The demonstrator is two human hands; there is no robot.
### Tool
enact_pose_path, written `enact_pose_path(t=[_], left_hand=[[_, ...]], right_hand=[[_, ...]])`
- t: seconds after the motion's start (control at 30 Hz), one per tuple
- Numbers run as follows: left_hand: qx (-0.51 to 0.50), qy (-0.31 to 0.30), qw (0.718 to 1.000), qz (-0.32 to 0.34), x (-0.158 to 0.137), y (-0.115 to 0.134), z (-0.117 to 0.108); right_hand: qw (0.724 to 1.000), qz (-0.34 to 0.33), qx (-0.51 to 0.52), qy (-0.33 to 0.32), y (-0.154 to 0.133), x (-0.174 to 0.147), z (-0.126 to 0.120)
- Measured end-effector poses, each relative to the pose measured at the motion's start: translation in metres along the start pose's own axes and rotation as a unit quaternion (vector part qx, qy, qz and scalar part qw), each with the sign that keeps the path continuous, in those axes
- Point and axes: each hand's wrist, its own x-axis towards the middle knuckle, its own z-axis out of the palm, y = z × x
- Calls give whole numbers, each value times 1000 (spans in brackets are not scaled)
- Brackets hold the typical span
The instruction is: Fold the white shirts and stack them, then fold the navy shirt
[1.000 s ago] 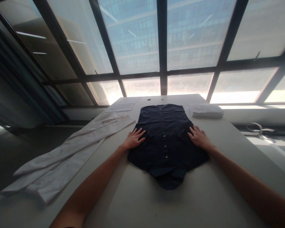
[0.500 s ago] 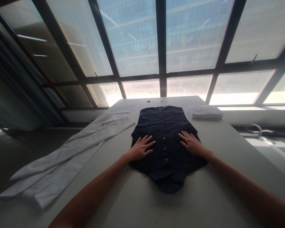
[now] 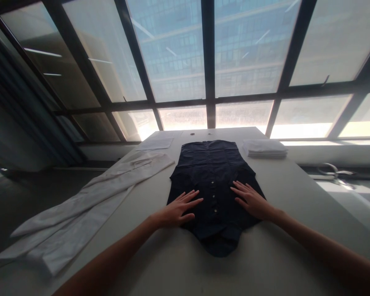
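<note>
A dark navy button-up shirt (image 3: 214, 164) lies spread flat on the white table (image 3: 160, 255), its collar end toward me and a row of small pale buttons up its middle. My left hand (image 3: 180, 209) rests flat on the left side of the shirt, fingers stretched apart. On the opposite side of the buttons, my right hand (image 3: 252, 200) lies palm down on the cloth, its fingers also spread. Neither hand grips the fabric. No sleeves show at the shirt's sides.
White trousers (image 3: 89, 201) stretch along the table's left side, partly over its edge. A stack of folded white cloth (image 3: 265, 149) sits at the back right, and a flat white sheet (image 3: 156, 143) at the back left. Large windows (image 3: 175, 49) stand beyond the table.
Both hands have slid toward me over the shirt, nearer its collar end. Their fingers stay spread, and the shirt lies much as before. The view has shifted slightly.
</note>
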Motion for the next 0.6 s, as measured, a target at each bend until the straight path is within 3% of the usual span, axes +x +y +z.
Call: enact_pose_path(t=[0.13,0.3,0.47,0.6], left_hand=[[-66,-20,995,71,-3,23,6],[-138,14,980,143,7,26,17],[-140,48,978,147,6,27,17],[-119,54,982,137,4,31,15]], right_hand=[[993,-80,87,-16,-32,-20,-12],[974,-139,171,-53,-57,-28,-32],[966,-164,160,-115,-61,-29,-33],[968,-171,146,-110,-63,-28,-31]])
